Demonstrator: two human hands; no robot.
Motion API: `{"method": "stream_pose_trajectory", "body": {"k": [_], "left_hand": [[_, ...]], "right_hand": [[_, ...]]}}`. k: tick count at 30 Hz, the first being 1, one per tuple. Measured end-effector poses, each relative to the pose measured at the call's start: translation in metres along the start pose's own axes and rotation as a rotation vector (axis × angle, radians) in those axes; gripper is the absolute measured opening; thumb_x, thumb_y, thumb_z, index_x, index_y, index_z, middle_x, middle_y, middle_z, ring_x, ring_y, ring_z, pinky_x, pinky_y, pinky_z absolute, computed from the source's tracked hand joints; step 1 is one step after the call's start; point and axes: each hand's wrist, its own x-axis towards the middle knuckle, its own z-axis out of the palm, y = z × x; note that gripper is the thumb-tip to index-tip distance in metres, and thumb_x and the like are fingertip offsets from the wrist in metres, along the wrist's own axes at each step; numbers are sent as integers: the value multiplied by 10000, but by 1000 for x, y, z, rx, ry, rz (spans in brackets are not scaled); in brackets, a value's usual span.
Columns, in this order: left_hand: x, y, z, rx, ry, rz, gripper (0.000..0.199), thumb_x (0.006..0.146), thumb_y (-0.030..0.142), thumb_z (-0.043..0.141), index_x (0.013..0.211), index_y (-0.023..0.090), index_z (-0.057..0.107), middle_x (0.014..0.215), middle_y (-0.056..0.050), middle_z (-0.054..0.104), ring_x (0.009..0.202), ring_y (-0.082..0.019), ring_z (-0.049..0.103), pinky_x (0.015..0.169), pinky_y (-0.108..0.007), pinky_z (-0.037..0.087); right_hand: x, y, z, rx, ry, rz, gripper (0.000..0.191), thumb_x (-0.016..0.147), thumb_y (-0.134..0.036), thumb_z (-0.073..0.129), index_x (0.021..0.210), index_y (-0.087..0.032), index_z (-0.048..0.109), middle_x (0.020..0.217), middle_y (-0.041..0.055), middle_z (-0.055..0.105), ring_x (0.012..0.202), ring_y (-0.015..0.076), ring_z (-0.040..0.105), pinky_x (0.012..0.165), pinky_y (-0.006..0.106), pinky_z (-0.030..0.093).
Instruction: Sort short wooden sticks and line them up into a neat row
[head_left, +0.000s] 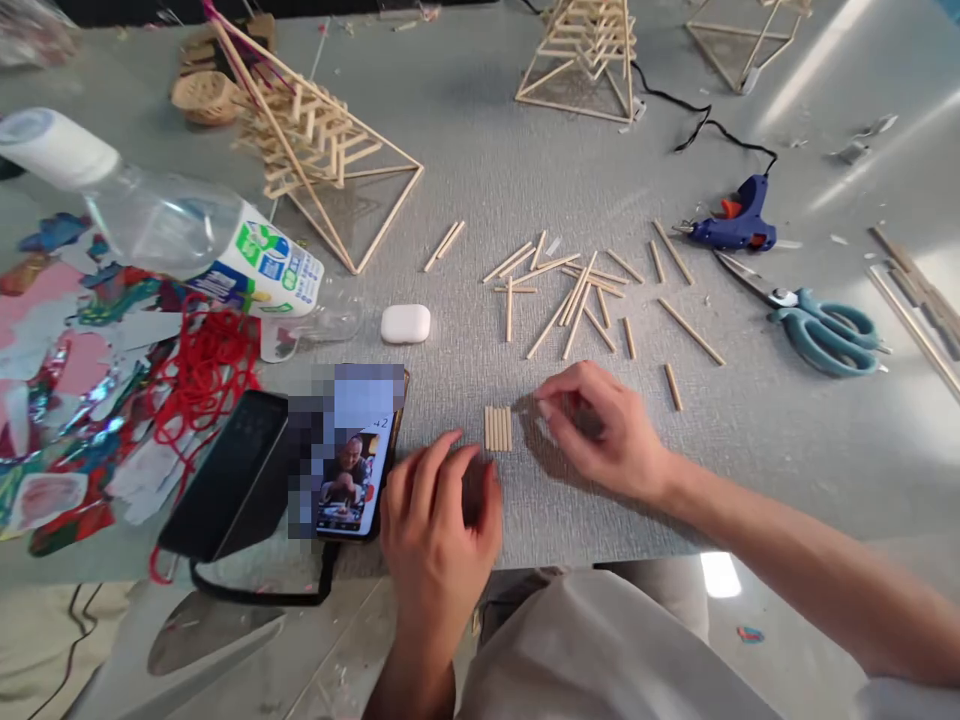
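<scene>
A small row of short wooden sticks (pixel 498 429) lies side by side on the table between my hands. Just left of it rests my left hand (pixel 439 505), fingers spread and curved downward, holding nothing, beside the phone (pixel 349 470). My right hand (pixel 604 430) is to the right of the row, its thumb and index finger brought together in a pinch. Whether anything small is between those fingertips I cannot make out. Beyond the hands, loose wooden sticks (pixel 577 300) of different lengths are scattered on the grey table.
Scissors (pixel 821 325) and a blue glue gun (pixel 735 225) lie at the right. A white earbud case (pixel 406 324), a plastic bottle (pixel 195 225), a black power bank (pixel 225 475) and red cord (pixel 206 365) are on the left. Stick frames (pixel 319 140) stand farther back.
</scene>
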Motion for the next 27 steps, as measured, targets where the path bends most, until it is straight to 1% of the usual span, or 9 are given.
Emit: {"method": "stream_pose_trajectory", "body": {"k": [2, 3, 5, 8, 12, 18, 23, 27], "left_hand": [[-1, 1, -2, 0, -6, -10, 324, 1006, 224, 746, 1317, 298, 693, 1354, -104, 796, 1172, -346, 706, 1017, -545, 579], [-1, 2, -2, 6, -13, -13, 316, 1006, 223, 752, 1308, 294, 690, 1353, -106, 797, 1167, -347, 705, 1016, -546, 579], [-1, 4, -4, 20, -26, -17, 298, 1010, 217, 755, 1290, 282, 681, 1346, -115, 800, 1150, -351, 702, 1010, -550, 580], [-1, 5, -5, 25, -39, -8, 279, 1015, 211, 747, 1279, 266, 672, 1330, -124, 806, 1133, -349, 702, 992, -539, 580], [0, 3, -4, 17, -58, 8, 280, 1026, 244, 735, 1296, 265, 665, 1329, -129, 805, 1126, -351, 712, 976, -538, 575], [0, 1, -3, -31, -84, 37, 411, 1064, 285, 679, 1467, 239, 617, 1376, -148, 783, 1192, -359, 708, 1024, -541, 561], [-1, -1, 2, -26, -74, 94, 411, 1077, 308, 660, 1479, 227, 638, 1409, -145, 774, 1214, -361, 689, 1029, -532, 554], [1, -2, 5, 11, -87, 140, 429, 1083, 342, 652, 1491, 211, 650, 1453, -150, 762, 1249, -376, 672, 1014, -534, 549]], "right_hand": [[-1, -2, -2, 102, 105, 139, 85, 1097, -237, 593, 1113, -300, 647, 730, -30, 547, 606, 161, 505, 575, 350, 455], [-1, -2, -3, 156, 140, 196, 78, 1106, -250, 585, 1117, -308, 637, 692, -52, 456, 553, 148, 419, 523, 335, 387], [-2, -1, -5, 243, 176, 258, 69, 1123, -278, 570, 1123, -316, 628, 672, -72, 344, 520, 140, 314, 488, 327, 301], [-1, 0, -7, 294, 165, 267, 77, 1132, -321, 567, 1095, -311, 634, 655, -81, 284, 514, 138, 264, 487, 325, 257], [2, 3, -7, 305, 126, 286, 84, 1106, -342, 586, 1065, -293, 641, 631, -90, 297, 507, 129, 261, 489, 306, 242], [6, 8, -3, 262, 114, 319, 76, 1045, -334, 617, 1054, -263, 644, 606, -104, 328, 510, 119, 290, 509, 280, 263], [8, 12, -3, 260, 124, 308, 102, 1014, -344, 631, 1044, -247, 639, 598, -111, 351, 504, 113, 294, 510, 271, 250], [6, 16, -1, 223, 133, 266, 110, 1010, -349, 623, 1044, -245, 637, 601, -113, 354, 507, 114, 296, 519, 269, 253]]}}
